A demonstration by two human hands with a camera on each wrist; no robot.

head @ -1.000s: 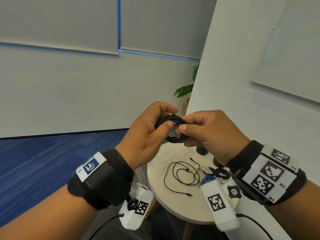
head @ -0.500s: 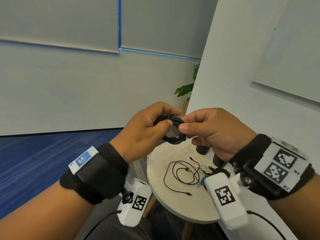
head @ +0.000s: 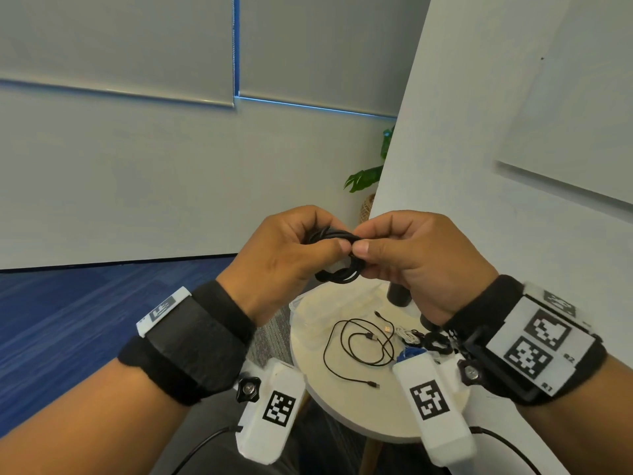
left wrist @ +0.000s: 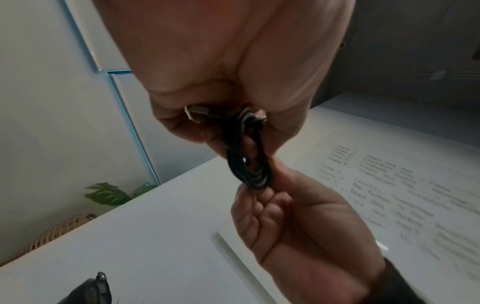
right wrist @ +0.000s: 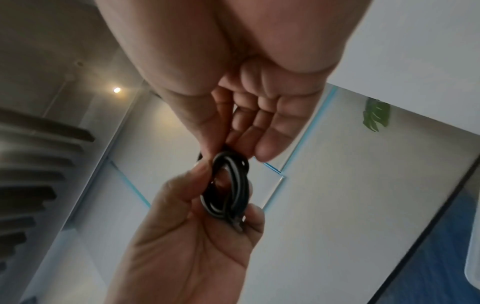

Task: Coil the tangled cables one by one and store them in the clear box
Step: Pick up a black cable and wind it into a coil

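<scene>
A black cable wound into a small coil point(head: 337, 255) is held in the air above the table between both hands. My left hand point(head: 291, 255) grips one side of the coil point(left wrist: 249, 156) with curled fingers and thumb; a metal plug shows by its fingers. My right hand point(head: 404, 252) pinches the other side of the coil point(right wrist: 228, 185) between thumb and forefinger. A thin black cable point(head: 359, 347) lies in loose loops on the round white table point(head: 346, 409). The clear box point(head: 308, 313) stands at the table's far left edge.
A white cable point(head: 406, 334), a small black coiled cable point(head: 433, 341) and a blue item point(head: 409, 353) lie at the table's right side. Two dark cylinders point(head: 397, 296) stand at the back. A white wall runs along the right; a potted plant point(head: 368, 176) stands beyond.
Both hands have turned the coil from facing me to more edge-on and drawn closer together; the right thumb and forefinger now pinch it tighter. The things on the table have not moved.
</scene>
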